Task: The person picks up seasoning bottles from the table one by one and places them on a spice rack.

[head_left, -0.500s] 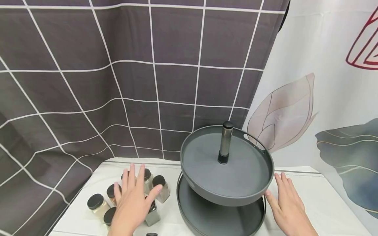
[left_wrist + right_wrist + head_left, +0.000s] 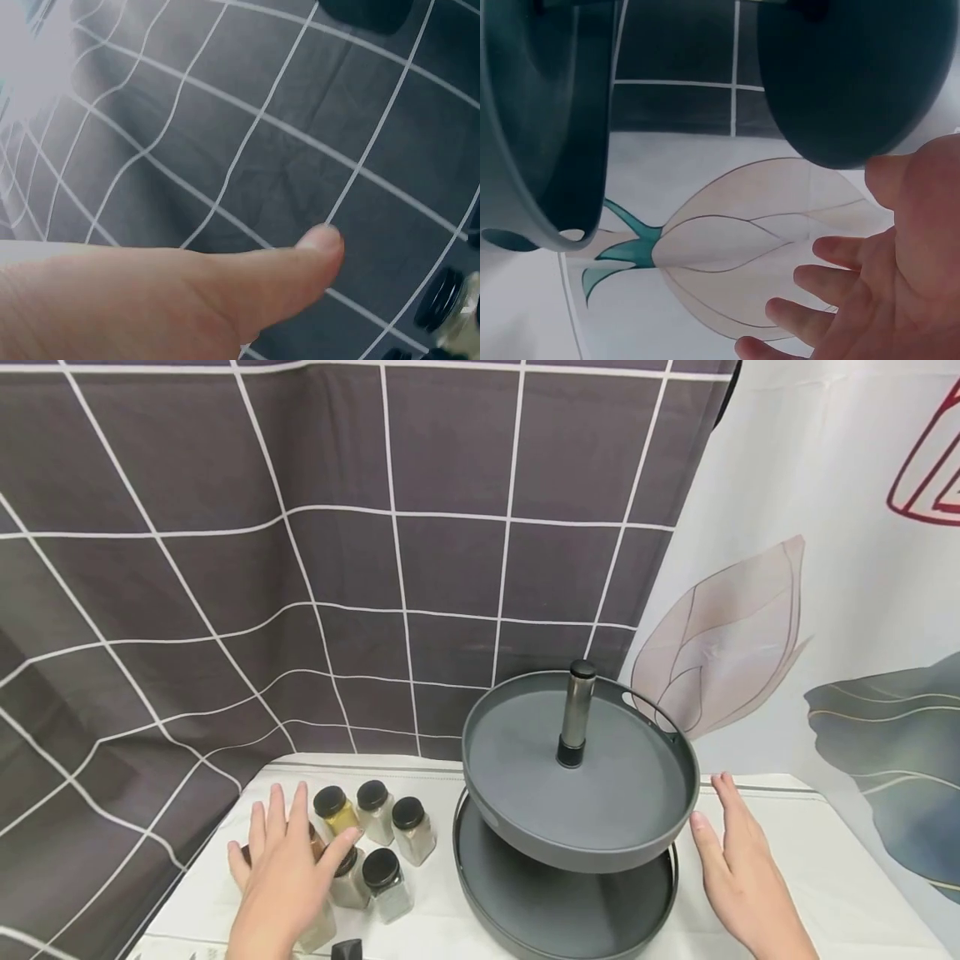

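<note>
A grey two-tier stand has an upper tray with a metal post in its middle, and a wider-looking lower tray beneath. My right hand is held beside the stand's right edge, fingers straight, thumb pointing toward the upper tray. In the right wrist view its spread fingers hold nothing. Over the spice jars at left hovers my left hand, fingers spread and partly covering several of them. Black-lidded jars beside it include a yellow-filled one and a pale one.
A white cloth covers the table. Behind it hangs a dark grey curtain with white grid lines, and a white curtain with leaf prints is at right. A small black object shows at the bottom edge.
My left hand has moved left and slightly down, uncovering the yellow-filled jar and others on the right. My right hand has shifted a little right, away from the stand.
</note>
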Demonstrator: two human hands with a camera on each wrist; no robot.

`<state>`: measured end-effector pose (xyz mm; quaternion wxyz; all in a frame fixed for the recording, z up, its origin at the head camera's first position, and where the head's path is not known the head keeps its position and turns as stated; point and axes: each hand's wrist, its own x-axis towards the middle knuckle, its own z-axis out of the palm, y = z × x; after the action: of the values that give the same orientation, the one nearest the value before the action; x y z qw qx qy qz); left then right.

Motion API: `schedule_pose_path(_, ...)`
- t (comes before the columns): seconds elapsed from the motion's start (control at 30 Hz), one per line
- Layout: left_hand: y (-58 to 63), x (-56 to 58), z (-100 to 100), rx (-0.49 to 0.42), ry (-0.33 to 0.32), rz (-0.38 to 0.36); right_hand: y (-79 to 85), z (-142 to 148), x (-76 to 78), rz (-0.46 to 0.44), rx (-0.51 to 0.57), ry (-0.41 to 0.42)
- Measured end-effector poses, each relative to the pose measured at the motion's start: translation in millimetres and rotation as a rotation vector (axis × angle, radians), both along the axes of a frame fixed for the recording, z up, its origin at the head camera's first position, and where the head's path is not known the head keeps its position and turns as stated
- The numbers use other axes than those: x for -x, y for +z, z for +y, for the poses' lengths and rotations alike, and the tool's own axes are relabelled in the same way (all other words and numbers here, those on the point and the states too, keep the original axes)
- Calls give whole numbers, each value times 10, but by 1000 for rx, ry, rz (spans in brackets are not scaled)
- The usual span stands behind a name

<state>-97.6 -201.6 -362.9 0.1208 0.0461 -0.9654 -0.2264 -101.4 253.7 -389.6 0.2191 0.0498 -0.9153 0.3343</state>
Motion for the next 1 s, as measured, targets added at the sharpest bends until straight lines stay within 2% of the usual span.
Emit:
schedule_pose_path(0.2, -44, -2, -209, -51, 36, -37, 88, -22, 17, 61, 26, -41)
schedule_pose_path(0.4, -69, 19, -374, -84, 90, -127, 162, -117, 20, 51, 124, -174)
schedule_pose_path(0.57, -88, 9, -443, -106, 112, -149, 229, -178, 31, 49, 200, -253)
schedule_pose_path(0.77, -118, -3, -591, -126, 161, -212, 238, -204, 29, 72, 216, -251)
schedule_pose_path(1.0, -180, -38, -839, -148, 212, -253, 281, -255, 10, 118, 272, -265)
